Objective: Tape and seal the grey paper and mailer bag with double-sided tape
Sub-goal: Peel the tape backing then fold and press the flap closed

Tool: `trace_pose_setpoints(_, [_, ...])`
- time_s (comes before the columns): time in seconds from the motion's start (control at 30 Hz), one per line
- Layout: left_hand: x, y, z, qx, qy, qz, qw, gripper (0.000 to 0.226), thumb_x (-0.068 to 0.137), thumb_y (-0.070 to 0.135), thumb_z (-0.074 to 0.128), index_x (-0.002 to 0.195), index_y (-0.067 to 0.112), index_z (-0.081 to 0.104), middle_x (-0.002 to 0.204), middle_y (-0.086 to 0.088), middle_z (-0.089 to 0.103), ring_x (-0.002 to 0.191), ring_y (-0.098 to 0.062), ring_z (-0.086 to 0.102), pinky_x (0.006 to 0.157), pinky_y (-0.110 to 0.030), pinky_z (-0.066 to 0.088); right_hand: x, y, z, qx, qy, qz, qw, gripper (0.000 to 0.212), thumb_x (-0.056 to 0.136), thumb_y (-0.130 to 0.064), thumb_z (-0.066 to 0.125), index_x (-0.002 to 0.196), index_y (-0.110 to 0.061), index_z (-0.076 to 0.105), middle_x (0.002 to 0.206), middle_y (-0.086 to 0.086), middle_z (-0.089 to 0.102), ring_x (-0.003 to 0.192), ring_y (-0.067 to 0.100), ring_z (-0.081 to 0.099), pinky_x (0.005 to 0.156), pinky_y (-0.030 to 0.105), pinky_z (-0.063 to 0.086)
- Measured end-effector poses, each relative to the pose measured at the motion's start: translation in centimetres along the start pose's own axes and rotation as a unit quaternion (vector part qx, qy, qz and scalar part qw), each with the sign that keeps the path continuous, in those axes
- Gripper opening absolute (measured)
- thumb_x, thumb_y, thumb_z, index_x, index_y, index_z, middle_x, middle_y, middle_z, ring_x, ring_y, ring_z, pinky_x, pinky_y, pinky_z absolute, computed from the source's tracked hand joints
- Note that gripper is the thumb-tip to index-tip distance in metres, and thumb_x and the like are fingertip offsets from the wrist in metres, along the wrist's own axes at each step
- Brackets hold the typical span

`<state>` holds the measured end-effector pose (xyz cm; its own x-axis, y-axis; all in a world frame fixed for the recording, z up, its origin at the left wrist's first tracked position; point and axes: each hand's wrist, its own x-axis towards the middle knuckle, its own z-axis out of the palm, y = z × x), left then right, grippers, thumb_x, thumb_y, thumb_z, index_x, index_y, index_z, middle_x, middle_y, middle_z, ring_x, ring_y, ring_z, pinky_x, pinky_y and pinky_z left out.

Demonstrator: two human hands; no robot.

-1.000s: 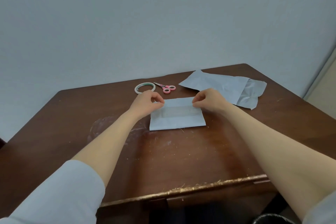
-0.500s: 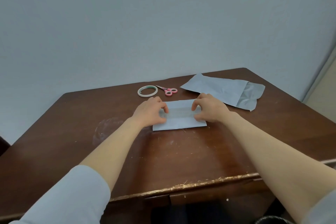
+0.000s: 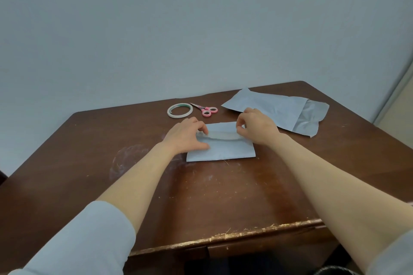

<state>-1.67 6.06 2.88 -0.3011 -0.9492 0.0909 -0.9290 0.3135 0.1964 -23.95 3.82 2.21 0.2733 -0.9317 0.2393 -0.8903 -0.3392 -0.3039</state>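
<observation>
The grey paper (image 3: 225, 150) is lying in the middle of the table (image 3: 134, 140). The left grip (image 3: 185, 138) is pinching its left edge and the right grip (image 3: 257, 127) is pinching its folded flap.

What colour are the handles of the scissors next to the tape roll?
Pink. The scissors lie beside the white tape roll; the head view shows it.

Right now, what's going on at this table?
A person is working on a folded grey paper on the table. The left hand grips its left end while the right hand pinches the upper right edge of the flap. The flap looks partly lifted, not pressed flat. The tape roll, pink scissors and mailer bag lie behind, untouched.
</observation>
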Motion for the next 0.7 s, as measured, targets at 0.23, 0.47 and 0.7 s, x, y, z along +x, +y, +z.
trace_pose_setpoints(0.23, [1.3, 0.2, 0.1, 0.013, 0.080, -0.025, 0.996, 0.014, 0.087, 0.024, 0.058, 0.099, 0.026, 0.065, 0.100, 0.006, 0.048, 0.099, -0.014, 0.050, 0.069, -0.027, 0.037, -0.2, 0.1, -0.1, 0.047, -0.120, 0.002, 0.992, 0.057, 0.073, -0.049, 0.073, 0.122, -0.030, 0.053, 0.123, -0.005, 0.043, 0.116, 0.014, 0.041, 0.095, 0.034, 0.041])
trace_pose_setpoints(0.47, [3.1, -0.4, 0.2, -0.115, 0.108, -0.093, 0.983, 0.030, 0.083, 0.024, 0.064, 0.113, 0.026, 0.063, 0.113, 0.002, 0.061, 0.110, -0.018, 0.055, 0.089, -0.039, 0.048, 1.1, 0.4, 0.3, 0.098, -0.019, 0.104, 0.990, 0.022, 0.090, -0.030, 0.055, 0.107, -0.024, 0.068, 0.110, 0.001, 0.064, 0.096, 0.020, 0.056, 0.070, 0.027, 0.039])
trace_pose_setpoints(0.7, [3.8, -1.8, 0.8, -0.253, 0.054, -0.225, 0.939, 0.042, 0.086, 0.027, 0.065, 0.126, 0.017, 0.056, 0.126, -0.003, 0.059, 0.118, -0.021, 0.054, 0.097, -0.035, 0.045, 3.0, 1.0, 1.5, 0.183, -0.028, 0.177, 0.967, 0.022, 0.086, -0.024, 0.058, 0.105, -0.024, 0.069, 0.106, 0.002, 0.067, 0.094, 0.021, 0.061, 0.072, 0.027, 0.045])
